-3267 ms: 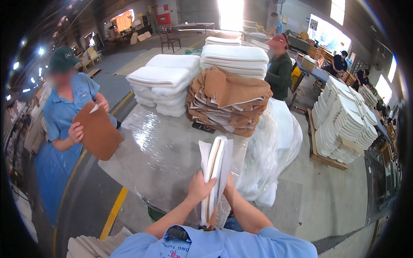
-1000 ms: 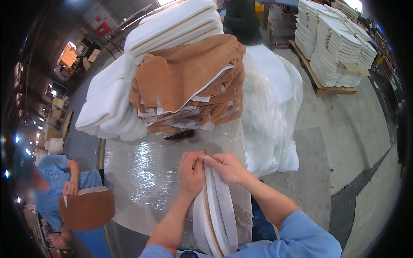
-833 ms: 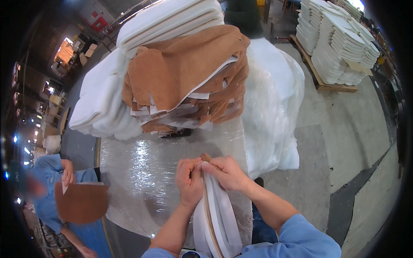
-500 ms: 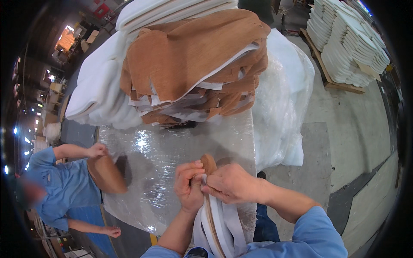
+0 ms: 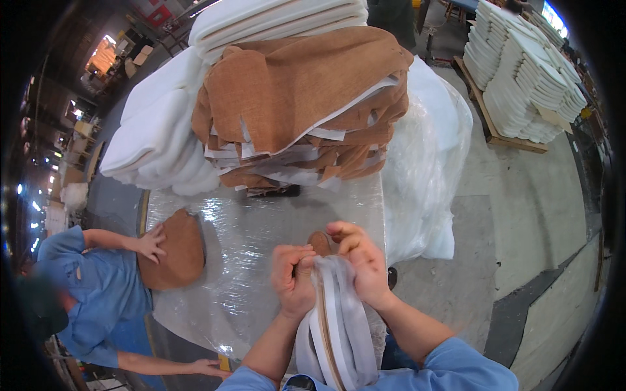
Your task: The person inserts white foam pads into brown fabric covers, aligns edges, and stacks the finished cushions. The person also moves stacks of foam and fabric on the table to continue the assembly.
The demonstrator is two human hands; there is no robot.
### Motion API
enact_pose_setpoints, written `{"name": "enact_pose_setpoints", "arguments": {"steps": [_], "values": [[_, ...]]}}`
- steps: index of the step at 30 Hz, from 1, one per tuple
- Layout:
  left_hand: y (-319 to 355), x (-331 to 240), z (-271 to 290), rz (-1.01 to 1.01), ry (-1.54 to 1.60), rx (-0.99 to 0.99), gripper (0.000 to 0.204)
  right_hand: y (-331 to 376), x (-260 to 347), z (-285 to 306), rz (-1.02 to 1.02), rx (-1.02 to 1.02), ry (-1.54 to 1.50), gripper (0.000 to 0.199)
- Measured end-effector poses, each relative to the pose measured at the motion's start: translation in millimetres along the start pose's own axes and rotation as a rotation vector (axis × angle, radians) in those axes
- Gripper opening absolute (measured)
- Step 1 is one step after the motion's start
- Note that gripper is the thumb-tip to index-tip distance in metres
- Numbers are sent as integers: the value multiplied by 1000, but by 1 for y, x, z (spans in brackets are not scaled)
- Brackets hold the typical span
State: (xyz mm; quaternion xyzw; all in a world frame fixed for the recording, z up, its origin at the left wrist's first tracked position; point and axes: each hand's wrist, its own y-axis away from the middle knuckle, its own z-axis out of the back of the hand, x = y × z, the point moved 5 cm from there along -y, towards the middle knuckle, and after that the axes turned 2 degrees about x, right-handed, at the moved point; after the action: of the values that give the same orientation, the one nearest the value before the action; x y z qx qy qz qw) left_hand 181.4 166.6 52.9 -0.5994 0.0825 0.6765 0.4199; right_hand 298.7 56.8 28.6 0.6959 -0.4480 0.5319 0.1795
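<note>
A long piece stands on edge against my body: a cushion cover with pale cloth sides, a white band and a tan strip along its length. Its brown rounded end pokes out between my hands. With fingers curled and thumb pressed in, my left hand is closed on the upper left edge of the cover. My right hand grips the cloth's upper right edge, its fingers bent and its index finger lifted; the thumb is mostly hidden. What fills the cover is hidden.
Brown fabric pieces are heaped on the plastic-wrapped table, beside stacked white padding. A co-worker at left rests a hand on a brown cushion. Bagged white padding stands right; farther off, white pads fill a pallet.
My right hand has shifted right and turned upward, drawing the pale cloth over the brown end. The co-worker's brown cushion now lies flatter, with their hand spread on it.
</note>
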Motion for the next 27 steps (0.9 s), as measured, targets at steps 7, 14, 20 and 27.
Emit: {"name": "enact_pose_setpoints", "arguments": {"steps": [7, 14, 20, 27], "values": [[0, -3, 0, -49, -49, 4, 8, -33, -48, -11, -172, 201, -183, 63], [6, 0, 1, 27, -62, -20, 6, -33, -48, -22, -224, 320, -103, 64], [3, 4, 4, 93, -21, 19, 8, -61, -42, -33, -304, 646, 189, 65], [-94, 86, 5, 416, 617, 154, 40, -74, -72, -25, -495, 44, -417, 78]]}}
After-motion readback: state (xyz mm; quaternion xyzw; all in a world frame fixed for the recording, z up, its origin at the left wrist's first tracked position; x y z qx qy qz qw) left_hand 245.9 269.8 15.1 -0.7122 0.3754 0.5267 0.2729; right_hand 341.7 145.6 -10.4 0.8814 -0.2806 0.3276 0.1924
